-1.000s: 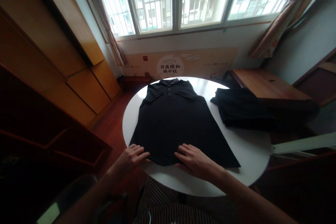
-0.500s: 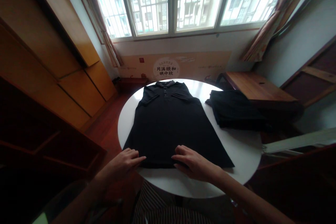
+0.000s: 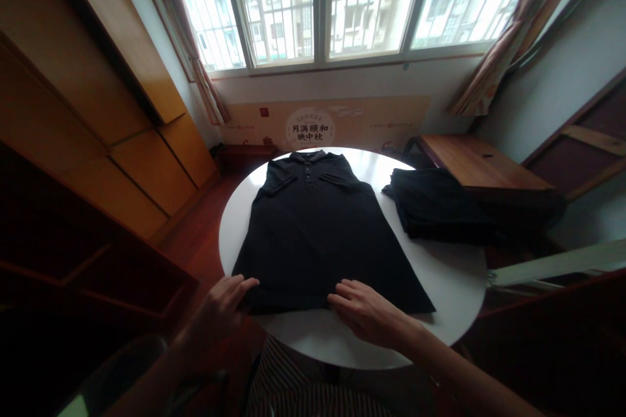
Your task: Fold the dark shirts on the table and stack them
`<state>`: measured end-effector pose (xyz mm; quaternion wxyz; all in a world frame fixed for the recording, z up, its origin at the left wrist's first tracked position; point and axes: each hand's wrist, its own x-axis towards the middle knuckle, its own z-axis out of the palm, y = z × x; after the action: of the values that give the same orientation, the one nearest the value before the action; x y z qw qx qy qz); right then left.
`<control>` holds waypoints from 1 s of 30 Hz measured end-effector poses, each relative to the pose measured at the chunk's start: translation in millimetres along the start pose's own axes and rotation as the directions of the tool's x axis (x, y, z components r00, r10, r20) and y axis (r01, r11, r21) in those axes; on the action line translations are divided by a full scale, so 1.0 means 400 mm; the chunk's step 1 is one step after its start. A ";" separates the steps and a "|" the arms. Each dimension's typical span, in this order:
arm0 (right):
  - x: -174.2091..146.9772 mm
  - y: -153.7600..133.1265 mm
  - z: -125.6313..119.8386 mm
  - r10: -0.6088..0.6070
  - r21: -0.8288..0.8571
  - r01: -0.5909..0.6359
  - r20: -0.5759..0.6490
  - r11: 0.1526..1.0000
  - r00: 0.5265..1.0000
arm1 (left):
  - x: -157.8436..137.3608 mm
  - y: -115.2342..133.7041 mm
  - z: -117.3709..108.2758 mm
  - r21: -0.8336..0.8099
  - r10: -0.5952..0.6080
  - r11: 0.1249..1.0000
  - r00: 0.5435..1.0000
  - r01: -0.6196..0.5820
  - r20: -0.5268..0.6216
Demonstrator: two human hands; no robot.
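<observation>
1. A black, short-sleeved cloth polo shirt [image 3: 313,234] lies spread, placket up, across a round, glossy white table [image 3: 445,293], its collar toward a barred, pale-framed window [image 3: 317,6].
2. The left hand [image 3: 225,298], fingers close together, touches the hem's left corner; whether it grips cannot be told.
3. The right hand [image 3: 362,309] holds the hem near its middle, fingers curled.
4. Folded dark fabric garments [image 3: 437,205] sit to the right.
</observation>
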<state>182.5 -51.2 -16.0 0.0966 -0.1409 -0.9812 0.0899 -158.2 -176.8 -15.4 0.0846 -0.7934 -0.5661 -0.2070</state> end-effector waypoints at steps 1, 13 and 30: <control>-0.003 0.000 0.001 -0.003 -0.004 0.003 -0.003 1.000 1.000 | -0.002 -0.001 0.006 -0.004 -0.043 0.999 0.999 0.043 0.022; -0.069 0.024 -0.011 0.129 -0.175 -0.145 -0.099 0.974 0.987 | -0.073 -0.009 0.022 -0.074 -0.268 0.963 0.951 0.259 -0.154; -0.348 0.159 -0.031 0.635 -0.015 -0.675 -0.326 0.737 0.700 | -0.074 0.004 -0.019 -0.178 -0.654 0.727 0.748 0.663 0.110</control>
<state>332.5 -30.2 -39.7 0.1959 -0.4992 -0.8435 0.0301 -166.5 -205.7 -21.1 -0.0880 -0.5494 -0.7874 -0.2652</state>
